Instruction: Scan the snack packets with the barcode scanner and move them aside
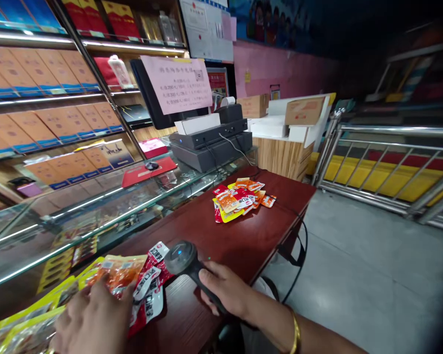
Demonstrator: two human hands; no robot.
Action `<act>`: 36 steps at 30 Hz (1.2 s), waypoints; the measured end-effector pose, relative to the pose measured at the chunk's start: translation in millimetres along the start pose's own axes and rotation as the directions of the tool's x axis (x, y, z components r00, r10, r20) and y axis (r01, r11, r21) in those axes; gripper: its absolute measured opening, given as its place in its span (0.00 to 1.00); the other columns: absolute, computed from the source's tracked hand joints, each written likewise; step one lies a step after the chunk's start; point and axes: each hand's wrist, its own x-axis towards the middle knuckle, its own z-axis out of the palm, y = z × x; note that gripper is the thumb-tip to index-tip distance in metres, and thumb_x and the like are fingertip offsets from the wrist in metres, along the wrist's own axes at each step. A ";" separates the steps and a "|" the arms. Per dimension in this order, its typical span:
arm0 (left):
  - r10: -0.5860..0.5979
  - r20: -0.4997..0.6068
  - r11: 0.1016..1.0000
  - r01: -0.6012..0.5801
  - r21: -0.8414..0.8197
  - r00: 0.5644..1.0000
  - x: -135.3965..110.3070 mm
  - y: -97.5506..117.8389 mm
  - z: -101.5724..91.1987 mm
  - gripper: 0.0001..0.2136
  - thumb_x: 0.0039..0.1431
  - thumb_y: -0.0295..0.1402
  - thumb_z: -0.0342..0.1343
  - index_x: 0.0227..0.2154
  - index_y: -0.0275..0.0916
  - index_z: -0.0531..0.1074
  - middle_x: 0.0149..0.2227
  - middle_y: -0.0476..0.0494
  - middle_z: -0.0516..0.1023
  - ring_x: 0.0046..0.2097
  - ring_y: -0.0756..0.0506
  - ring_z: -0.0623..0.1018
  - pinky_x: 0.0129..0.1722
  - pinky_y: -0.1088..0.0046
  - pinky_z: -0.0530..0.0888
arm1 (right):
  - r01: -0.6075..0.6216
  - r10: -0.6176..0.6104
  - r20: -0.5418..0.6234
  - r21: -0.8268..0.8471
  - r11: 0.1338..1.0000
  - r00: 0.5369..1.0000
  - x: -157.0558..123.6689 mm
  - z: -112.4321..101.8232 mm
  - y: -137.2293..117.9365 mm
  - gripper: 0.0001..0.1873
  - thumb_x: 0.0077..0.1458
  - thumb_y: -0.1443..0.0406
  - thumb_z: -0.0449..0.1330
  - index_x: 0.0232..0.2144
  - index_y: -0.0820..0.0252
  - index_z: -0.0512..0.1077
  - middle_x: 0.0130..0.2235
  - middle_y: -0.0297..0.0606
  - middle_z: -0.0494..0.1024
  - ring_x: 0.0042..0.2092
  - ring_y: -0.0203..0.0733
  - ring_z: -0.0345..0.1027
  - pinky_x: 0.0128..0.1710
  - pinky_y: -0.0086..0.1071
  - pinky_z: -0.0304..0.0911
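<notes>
My right hand (227, 287) is wrapped around the handle of a black barcode scanner (182, 258), its head turned left toward a pile of snack packets (147, 285). A small green dot of light shows on the table just right of the scanner head. My left hand (96, 314) reaches over the pile with its fingers apart, touching or just above an orange packet (120, 270). Under and beside that hand lie larger yellow-edged packets (29, 314). Farther off on the dark red table (206, 241) is a second heap of small orange, red and yellow packets (239, 199).
A glass display counter (107, 221) runs along the table's far side, carrying a mouse (151, 166) and a cash register unit (214, 142) with a monitor. Boxed goods fill the shelves (55, 93). A black cable (305, 255) hangs off the right edge; a metal railing (387, 172) stands beyond.
</notes>
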 end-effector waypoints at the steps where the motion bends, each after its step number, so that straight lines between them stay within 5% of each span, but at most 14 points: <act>1: 0.052 -0.017 0.998 -0.051 0.044 0.998 0.4 11.1 2.7 0.31 0.59 0.58 0.46 0.59 0.45 0.64 0.64 0.31 0.68 0.68 0.26 0.60 0.64 0.46 0.59 | 0.003 -0.003 -0.009 0.007 1.000 1.000 -0.6 -3.2 -0.2 0.40 0.49 0.31 0.56 0.44 0.59 0.67 0.23 0.24 0.67 0.18 0.28 0.56 0.19 0.24 0.54; 4: 0.276 0.002 0.961 -0.276 0.023 0.961 -0.4 57.3 13.7 0.26 0.61 0.50 0.49 0.55 0.39 0.71 0.58 0.29 0.73 0.62 0.28 0.69 0.61 0.50 0.65 | 0.029 -0.027 -0.048 0.031 0.999 0.998 -2.3 -15.3 -2.8 0.39 0.51 0.32 0.56 0.44 0.59 0.67 0.23 0.24 0.66 0.18 0.28 0.56 0.18 0.24 0.54; 7: 0.438 0.062 0.888 -0.421 -0.185 0.897 -3.3 114.1 28.4 0.19 0.60 0.34 0.49 0.51 0.37 0.74 0.53 0.33 0.78 0.56 0.35 0.76 0.56 0.60 0.69 | 0.082 -0.075 -0.109 0.060 0.995 0.991 -3.8 -32.9 -10.9 0.37 0.51 0.33 0.57 0.42 0.59 0.68 0.22 0.23 0.65 0.18 0.28 0.54 0.18 0.24 0.53; 12: 0.514 0.231 0.800 -0.365 -0.476 0.826 -0.7 206.7 45.9 0.17 0.58 0.28 0.48 0.47 0.36 0.76 0.49 0.33 0.82 0.52 0.39 0.80 0.49 0.68 0.72 | 0.134 -0.103 -0.274 0.096 0.986 0.956 -9.6 -74.0 -31.8 0.41 0.49 0.33 0.59 0.47 0.59 0.68 0.18 0.21 0.64 0.17 0.29 0.53 0.17 0.24 0.52; 18: 0.469 0.320 0.871 -0.369 -0.325 0.823 11.2 273.2 59.2 0.13 0.57 0.37 0.54 0.39 0.35 0.78 0.42 0.27 0.82 0.45 0.34 0.82 0.39 0.66 0.71 | 0.181 -0.129 -0.416 0.089 0.979 0.900 -16.3 -114.9 -37.6 0.36 0.52 0.36 0.59 0.46 0.59 0.66 0.18 0.21 0.65 0.16 0.30 0.54 0.17 0.24 0.53; 26: 0.450 0.222 0.805 -0.285 -0.520 0.865 25.4 273.1 96.7 0.10 0.59 0.41 0.55 0.27 0.41 0.69 0.28 0.44 0.78 0.31 0.45 0.76 0.30 0.73 0.64 | 0.196 -0.115 -0.450 0.138 0.971 0.886 -20.0 -126.9 -34.7 0.31 0.51 0.36 0.60 0.35 0.55 0.62 0.18 0.22 0.65 0.16 0.29 0.54 0.18 0.24 0.55; 32: 0.330 0.088 0.436 -0.070 -0.897 0.940 23.2 225.8 97.3 0.14 0.56 0.48 0.56 0.29 0.43 0.64 0.21 0.55 0.67 0.22 0.51 0.66 0.25 0.76 0.63 | 0.184 -0.105 -0.403 0.163 0.969 0.909 -28.1 -115.2 -32.2 0.30 0.55 0.38 0.60 0.39 0.56 0.64 0.20 0.22 0.65 0.17 0.29 0.54 0.18 0.24 0.53; 36: 0.275 0.039 0.342 -0.060 -0.938 0.961 22.6 190.6 84.3 0.16 0.52 0.50 0.59 0.30 0.43 0.63 0.21 0.56 0.67 0.22 0.52 0.65 0.24 0.76 0.62 | 0.166 -0.101 -0.306 0.193 0.967 0.947 -26.5 -93.1 -26.5 0.31 0.55 0.39 0.60 0.43 0.57 0.65 0.20 0.23 0.65 0.18 0.29 0.53 0.18 0.24 0.52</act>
